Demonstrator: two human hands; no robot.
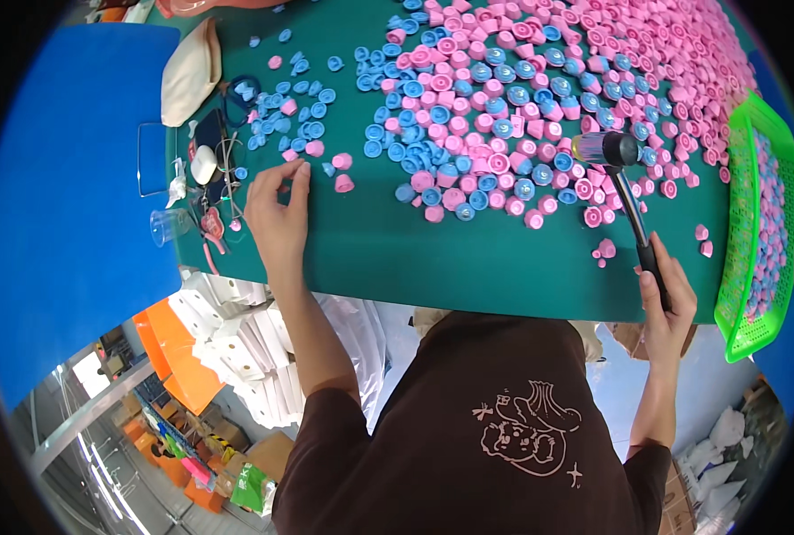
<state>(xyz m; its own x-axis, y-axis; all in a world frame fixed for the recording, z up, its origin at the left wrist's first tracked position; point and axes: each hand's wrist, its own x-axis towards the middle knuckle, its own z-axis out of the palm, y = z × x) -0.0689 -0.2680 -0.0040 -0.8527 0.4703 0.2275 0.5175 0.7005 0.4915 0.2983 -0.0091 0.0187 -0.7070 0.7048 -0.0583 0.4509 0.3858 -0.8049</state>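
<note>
My right hand [667, 299] is closed around the black grip of a mallet [631, 201]. Its head has one black face and one clear yellowish face, and is raised over the right part of a spread of small pink and blue plastic caps [468, 134]. At the left of the spread, my left hand [278, 214] is low over the green table, its thumb and curled fingers drawn together. A small pink cap [290, 155] shows right at those fingertips; whether they grip it is hard to see. Some blue pieces sit inside pink ones, with shiny domed tops.
A bright green plastic basket [738, 259] full of pink and blue pieces stands at the table's right edge. On the left lie pink-handled pliers [211, 241], a phone, a clear cup [167, 227] and a cream cloth pouch [192, 76]. White boxes [250, 352] are stacked below the table.
</note>
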